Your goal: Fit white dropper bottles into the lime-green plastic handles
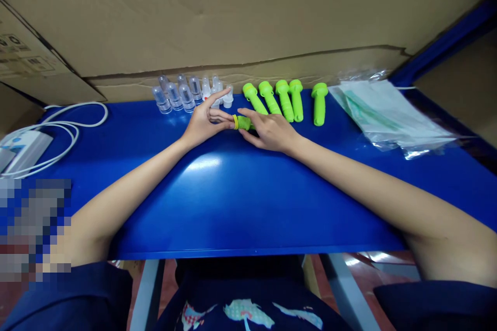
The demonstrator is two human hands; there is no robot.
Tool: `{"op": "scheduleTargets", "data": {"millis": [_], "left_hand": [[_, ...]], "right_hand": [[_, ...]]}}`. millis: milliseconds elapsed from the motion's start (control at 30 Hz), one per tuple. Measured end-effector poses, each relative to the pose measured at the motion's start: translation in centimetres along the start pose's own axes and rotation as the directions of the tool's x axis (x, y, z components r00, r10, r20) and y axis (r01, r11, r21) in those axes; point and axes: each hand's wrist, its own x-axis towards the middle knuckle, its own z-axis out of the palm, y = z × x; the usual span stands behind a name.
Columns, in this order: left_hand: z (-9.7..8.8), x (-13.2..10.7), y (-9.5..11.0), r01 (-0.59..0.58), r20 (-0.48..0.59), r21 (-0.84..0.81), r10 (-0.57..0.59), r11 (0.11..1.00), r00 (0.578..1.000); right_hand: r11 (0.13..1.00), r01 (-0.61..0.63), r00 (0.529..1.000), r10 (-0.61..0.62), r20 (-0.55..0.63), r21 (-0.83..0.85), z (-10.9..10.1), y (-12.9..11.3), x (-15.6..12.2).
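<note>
Tube [244, 123], green with a yellow ring [235, 122], is held by the left hand [205, 121] and right hand [272, 130] over the bench [248, 201].

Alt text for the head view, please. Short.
A person's left hand and right hand hold a ribbed green piece with a yellow ring over a blue table. Behind are clear plastic containers and five bright green flashlight-shaped bodies; plastic bags lie at right, a looped white cable at left.
</note>
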Motion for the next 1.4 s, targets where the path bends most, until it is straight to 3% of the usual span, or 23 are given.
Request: {"op": "scheduleTargets", "data": {"millis": [267,700,1000,1400], "left_hand": [[0.31,-0.16,0.61,-0.032,-0.013,-0.023,0.031,0.999,0.999],[0.7,-0.41,0.75,-0.065,0.01,-0.005,0.065,0.998,0.998],[0.58,-0.55,1.04,-0.076,0.031,0.094,0.073,0.993,0.997],[0.64,-0.3,0.86,-0.196,0.069,0.106,0.19,0.975,0.979]], "right_hand": [[1.0,0.009,0.999,-0.009,-0.045,-0.004,0.23,0.28,-0.05],[0.998,0.047,0.999,-0.046,0.007,-0.029,0.02,0.06,0.0],[0.994,0.07,0.997,-0.066,0.043,-0.089,-0.4,-0.08,0.05],[0.99,0.108,0.994,-0.108,0.005,-0.092,-0.03,0.22,-0.09]]}}
